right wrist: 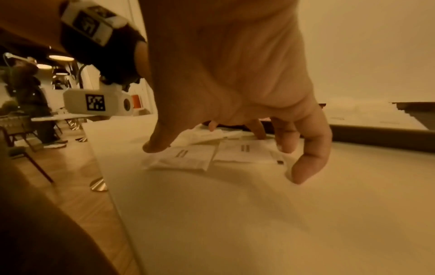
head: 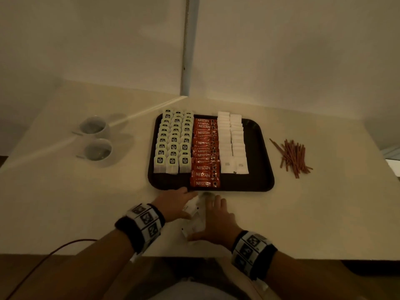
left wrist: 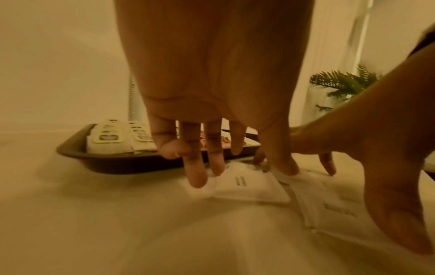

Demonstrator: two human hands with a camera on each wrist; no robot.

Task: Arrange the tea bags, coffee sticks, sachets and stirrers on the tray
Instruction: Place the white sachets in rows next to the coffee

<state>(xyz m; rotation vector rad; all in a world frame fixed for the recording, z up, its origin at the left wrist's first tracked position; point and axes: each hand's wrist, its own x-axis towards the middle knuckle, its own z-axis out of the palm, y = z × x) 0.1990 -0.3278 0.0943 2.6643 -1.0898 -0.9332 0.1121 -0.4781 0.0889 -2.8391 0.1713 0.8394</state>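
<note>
A dark tray (head: 259,152) holds rows of tea bags (head: 173,144) on the left, red coffee sticks (head: 205,152) in the middle and white sachets (head: 231,144) on the right. A loose heap of brown stirrers (head: 292,156) lies on the table right of the tray. A few loose white sachets (head: 195,224) lie in front of the tray. My left hand (head: 186,195) pinches one sachet (left wrist: 247,186) between thumb and fingers. My right hand (head: 203,219) is spread over the other sachets (right wrist: 188,158), thumb tip and fingertips touching them.
Two white cups (head: 95,126) (head: 98,149) stand on the table left of the tray. The table's front edge (head: 303,256) runs just behind my wrists, and a red cable (head: 43,260) hangs below it. A wall rises behind the tray.
</note>
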